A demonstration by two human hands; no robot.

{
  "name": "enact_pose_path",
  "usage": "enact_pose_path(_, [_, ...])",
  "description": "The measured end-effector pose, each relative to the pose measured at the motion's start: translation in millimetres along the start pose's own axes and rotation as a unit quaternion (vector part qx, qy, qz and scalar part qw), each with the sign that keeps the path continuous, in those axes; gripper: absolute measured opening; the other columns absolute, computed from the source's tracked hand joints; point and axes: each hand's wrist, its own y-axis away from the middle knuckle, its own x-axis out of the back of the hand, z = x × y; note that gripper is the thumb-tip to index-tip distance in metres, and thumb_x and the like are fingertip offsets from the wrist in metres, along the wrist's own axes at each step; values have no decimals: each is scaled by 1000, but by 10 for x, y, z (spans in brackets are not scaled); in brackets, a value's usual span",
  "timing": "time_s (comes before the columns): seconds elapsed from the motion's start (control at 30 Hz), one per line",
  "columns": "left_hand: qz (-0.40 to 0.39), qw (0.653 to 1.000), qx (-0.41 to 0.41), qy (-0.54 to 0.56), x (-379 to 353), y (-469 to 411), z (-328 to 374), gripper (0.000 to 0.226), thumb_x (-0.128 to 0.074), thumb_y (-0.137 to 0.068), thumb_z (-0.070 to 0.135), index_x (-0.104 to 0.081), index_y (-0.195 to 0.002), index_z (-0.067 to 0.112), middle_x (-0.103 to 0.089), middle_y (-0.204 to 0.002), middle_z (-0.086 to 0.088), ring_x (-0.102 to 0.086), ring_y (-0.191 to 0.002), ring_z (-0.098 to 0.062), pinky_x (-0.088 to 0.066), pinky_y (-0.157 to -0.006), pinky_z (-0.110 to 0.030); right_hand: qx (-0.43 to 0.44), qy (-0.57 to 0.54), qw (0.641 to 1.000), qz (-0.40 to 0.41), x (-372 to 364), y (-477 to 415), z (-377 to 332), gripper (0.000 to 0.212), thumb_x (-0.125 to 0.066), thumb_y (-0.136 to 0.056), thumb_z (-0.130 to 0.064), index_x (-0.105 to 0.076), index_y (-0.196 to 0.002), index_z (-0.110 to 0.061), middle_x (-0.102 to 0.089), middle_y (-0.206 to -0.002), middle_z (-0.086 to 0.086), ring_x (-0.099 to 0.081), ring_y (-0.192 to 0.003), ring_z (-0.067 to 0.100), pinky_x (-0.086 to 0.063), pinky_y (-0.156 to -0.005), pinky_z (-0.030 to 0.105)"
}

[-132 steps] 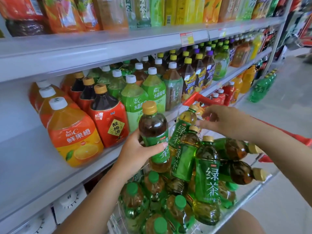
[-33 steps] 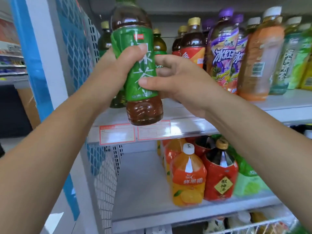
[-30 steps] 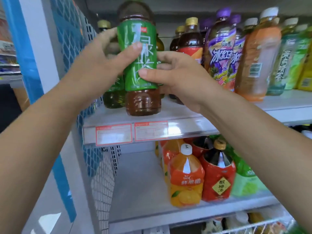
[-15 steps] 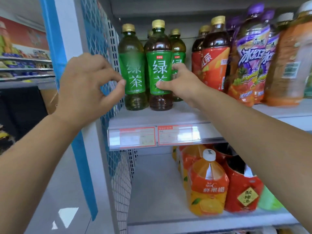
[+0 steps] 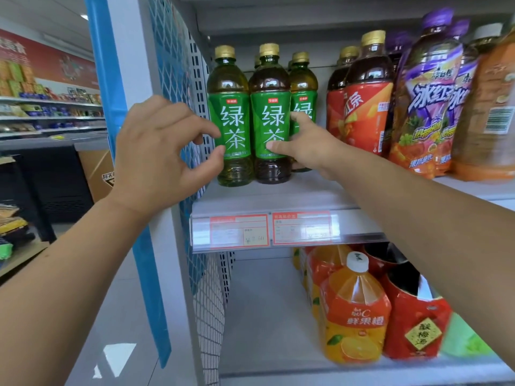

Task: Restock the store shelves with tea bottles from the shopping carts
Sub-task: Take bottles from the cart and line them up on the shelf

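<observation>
Dark tea bottle point(image 5: 269, 115), green label, upright near the left end of the shelf point(image 5: 278, 196), close behind its front edge. Right hand point(image 5: 308, 151) grasps it from the right, thumb on the label. Left hand point(image 5: 161, 154) released, fingers loosely curled, tips at the paler bottle point(image 5: 230, 121) just left. Red-labelled bottles point(image 5: 362, 107) stand to the right; price tags point(image 5: 267, 231) line the shelf's front edge.

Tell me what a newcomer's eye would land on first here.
A row of green-labelled plastic tea bottles with gold caps stands at the left end of the upper grey metal shelf. The right hand grips the darker middle bottle, while the left hand curls beside the leftmost one. Tall purple-capped bottles crowd the right.
</observation>
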Motion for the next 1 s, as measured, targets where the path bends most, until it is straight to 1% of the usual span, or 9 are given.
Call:
enact_pose_path(0.17, [-9,1000,-1,-2,9,1,10,25,-59,-91,35,-73,-90,15,-61,-72,-4,-56,-75,-30,-39,-73,-40,48,70,995,52,106,390,-188,71,-69,-86,-33,-34,-146,-17,-57,-131,3,-56,-115,17,-44,-99,29])
enact_pose_path(0.27, [-27,999,16,9,40,-4,76,28,-56,-91,38,-73,-94,15,-63,-77,-5,-57,-79,-32,-38,-76,-41,140,38,980,136,272,896,-231,48,-63,-91,-26,-46,-136,-19,-62,-109,-2,-61,-93,6,-51,-87,26])
enact_pose_path(0.33, [-44,996,34,67,63,8,281,30,-55,-89,35,-70,-102,12,-65,-83,-7,-58,-83,-33,-38,-81,-42,177,19,974,141,417,1333,-156,40,-61,-92,-21,-49,-129,-19,-63,-97,-3,-62,-84,5,-53,-81,27])
enact_pose_path(0.47, [-91,970,14,223,11,184,1128,33,-54,-86,29,-67,-105,6,-65,-90,-7,-54,-86,-28,-39,-84,-41,91,82,990,63,789,2245,261,35,-65,-90,-23,-53,-123,-25,-64,-103,-1,-64,-90,10,-52,-81,24])
enact_pose_path(0.63, [-183,882,12,434,-332,689,2434,31,-55,-85,34,-66,-109,18,-60,-100,9,-54,-91,-10,-43,-81,-26,-174,214,960,-44,1423,3316,1048,42,-64,-86,-38,-52,-127,-39,-60,-119,-11,-56,-113,2,-47,-96,29])
enact_pose_path(0.7, [-260,823,11,505,-458,885,2936,34,-53,-87,41,-63,-116,28,-57,-109,19,-53,-97,3,-43,-83,-15,-250,275,928,-43,1651,3714,1329,40,-62,-87,-41,-51,-126,-42,-58,-125,-9,-54,-116,5,-46,-98,31])
enact_pose_path(0.83, [-385,712,59,584,-629,1145,3758,37,-55,-88,51,-49,-125,49,-43,-112,44,-45,-106,21,-39,-83,-15,-379,299,876,-6,1904,4262,1757,43,-61,-89,-44,-51,-129,-35,-60,-122,-1,-58,-107,14,-45,-92,29])
enact_pose_path(0.93, [-467,655,101,585,-755,1267,4172,47,-61,-89,50,-45,-134,45,-44,-121,35,-45,-107,20,-41,-91,-19,-408,327,852,9,1875,4343,1943,59,-53,-89,-56,-43,-139,-25,-62,-109,-1,-58,-99,16,-43,-83,29])
enact_pose_path(1.0, [-508,641,99,567,-848,1320,4353,61,-60,-86,58,-40,-141,40,-46,-136,22,-48,-119,5,-44,-102,-33,-419,329,846,37,1775,4265,1989,73,-51,-85,-65,-38,-141,-19,-61,-114,4,-59,-106,22,-42,-83,29])
